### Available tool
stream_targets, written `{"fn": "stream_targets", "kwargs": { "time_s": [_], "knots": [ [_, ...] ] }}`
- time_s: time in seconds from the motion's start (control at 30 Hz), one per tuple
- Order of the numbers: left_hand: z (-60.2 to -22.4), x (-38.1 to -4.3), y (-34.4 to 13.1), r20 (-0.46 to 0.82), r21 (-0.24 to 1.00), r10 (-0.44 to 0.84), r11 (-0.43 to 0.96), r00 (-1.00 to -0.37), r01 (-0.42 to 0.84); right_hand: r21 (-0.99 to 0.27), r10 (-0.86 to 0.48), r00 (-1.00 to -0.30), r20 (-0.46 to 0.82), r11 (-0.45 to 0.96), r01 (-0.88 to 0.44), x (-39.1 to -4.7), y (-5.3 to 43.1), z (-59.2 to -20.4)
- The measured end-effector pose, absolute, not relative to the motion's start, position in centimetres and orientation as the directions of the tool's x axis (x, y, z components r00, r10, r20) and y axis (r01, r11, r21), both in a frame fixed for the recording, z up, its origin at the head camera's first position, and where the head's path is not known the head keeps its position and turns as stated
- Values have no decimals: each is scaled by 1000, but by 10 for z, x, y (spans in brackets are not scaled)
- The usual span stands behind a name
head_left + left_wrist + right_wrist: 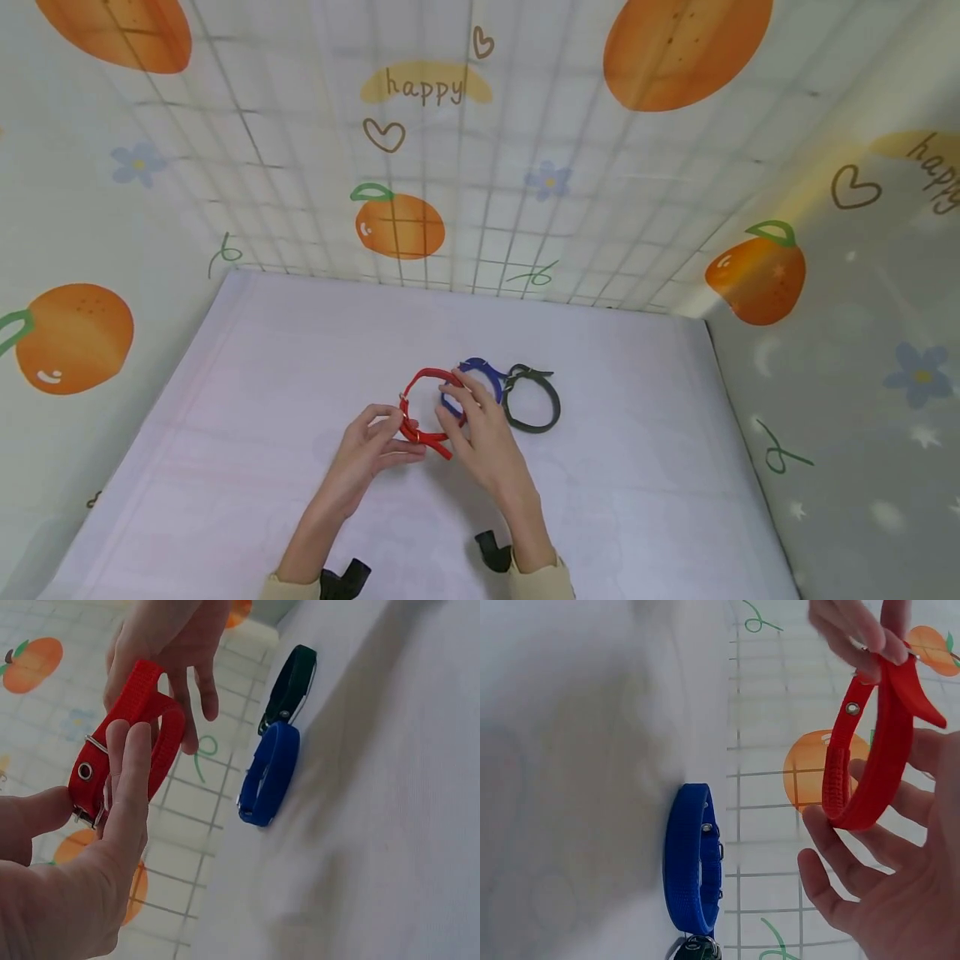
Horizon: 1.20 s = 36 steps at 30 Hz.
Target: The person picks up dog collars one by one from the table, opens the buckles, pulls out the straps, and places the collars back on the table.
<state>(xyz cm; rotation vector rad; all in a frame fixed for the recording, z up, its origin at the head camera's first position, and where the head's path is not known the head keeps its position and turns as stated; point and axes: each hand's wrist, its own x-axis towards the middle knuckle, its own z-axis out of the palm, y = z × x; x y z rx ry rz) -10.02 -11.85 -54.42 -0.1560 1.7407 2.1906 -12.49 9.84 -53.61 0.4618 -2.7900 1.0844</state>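
Observation:
A red pet collar [431, 372], buckled into a loop, is held up above the table between both hands. My left hand [367, 450] pinches it at the metal buckle, where the loose strap end sticks out. On the opposite side of the loop, my right hand [487, 450] holds the band with thumb and bent fingers; the other fingers are spread. Beyond the hands a blue collar [281, 772] stands on its edge, partly hidden in the head view. Touching it on the right is a dark green collar [558, 408], also closed into a ring.
The white table [645, 500] carries the blue and green collars near its middle. A printed curtain [300, 167] with oranges and grid lines rises at the back, and similar sheets stand left and right. Black straps [345, 579] show at the wrists.

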Motion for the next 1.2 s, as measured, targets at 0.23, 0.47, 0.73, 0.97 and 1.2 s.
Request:
{"fn": "stream_targets", "kwargs": {
  "time_s": [0.23,0.47,0.73,0.97,1.2],
  "knots": [
    [-542,-98,-111,-306,912,161,-234,-938,-338,-635,-239,-947,217,702,-322,-120,101,-534],
    [-537,-93,-105,-266,913,88,-296,-960,-281,-613,-275,-913,301,678,-406,-111,103,-535],
    [-532,-92,-100,-282,916,60,-280,-957,-288,-582,-341,-850,401,622,-524,-105,105,-536],
    [-530,-91,-96,-314,920,33,-235,-949,-313,-595,-375,-816,441,558,-578,-103,105,-535],
    [-529,-91,-91,-287,940,74,-169,-955,-296,-705,-321,-826,463,431,-563,-104,103,-538]
  ]
}}
